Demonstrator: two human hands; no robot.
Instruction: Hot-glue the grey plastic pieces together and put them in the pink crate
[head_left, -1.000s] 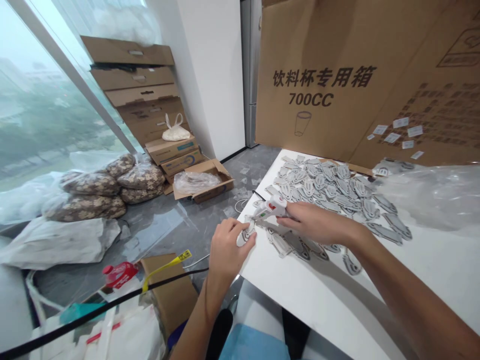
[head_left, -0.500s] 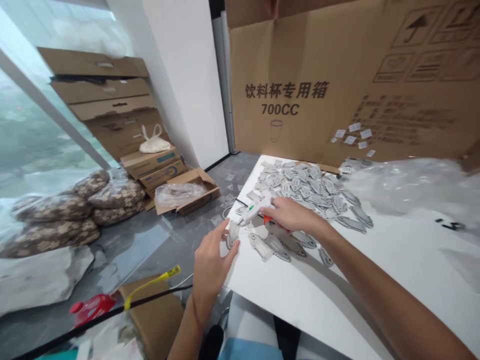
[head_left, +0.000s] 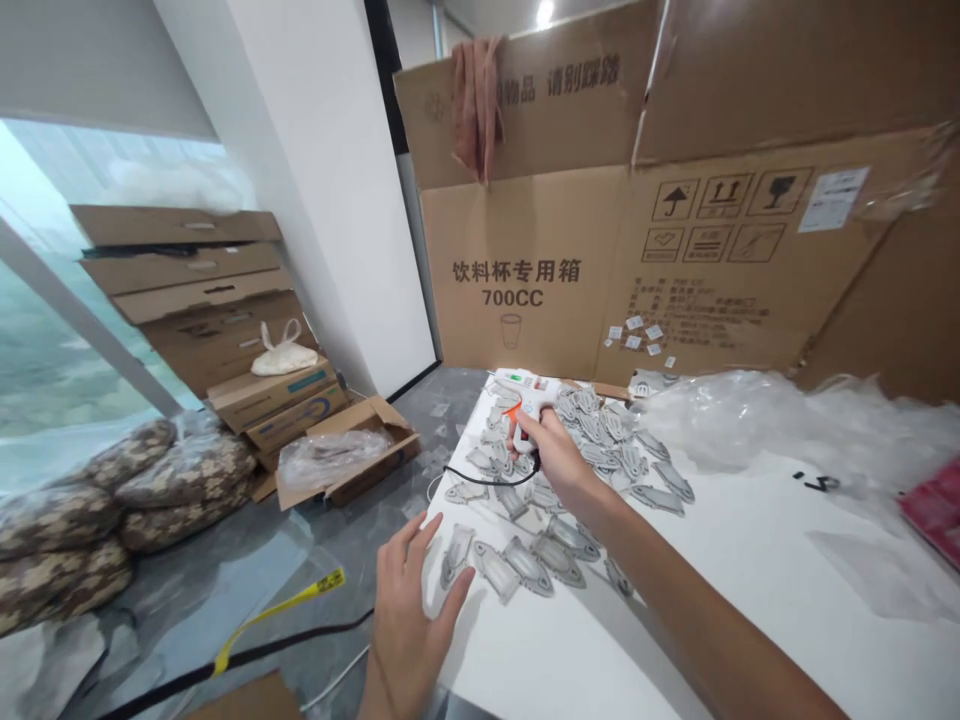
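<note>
My right hand (head_left: pixel 551 445) is wrapped round the handle of a white glue gun (head_left: pixel 534 393) with an orange trigger, held above the far left part of the white table (head_left: pixel 540 640). A black cord hangs from its grip. My left hand (head_left: pixel 411 595) is at the table's left edge, fingers apart, with a grey flat piece (head_left: pixel 456 556) lying just beyond the gap between thumb and forefinger. More grey pieces (head_left: pixel 525 562) lie in a row to its right. A larger spread of similar grey pieces (head_left: pixel 600 430) lies beneath and behind the glue gun.
A large cardboard box (head_left: pixel 525 230) stands behind the table, a brown cloth (head_left: pixel 477 105) hung over it. Clear plastic wrap (head_left: pixel 720 415) lies at the right rear. On the floor at left are an open carton (head_left: pixel 352 450), stacked boxes (head_left: pixel 277 400) and camouflage-patterned bundles (head_left: pixel 180 470).
The glue gun in my right hand has lifted away from the piece near my left hand and moved farther back. My view has tilted upward. My left hand stays beside that piece.
</note>
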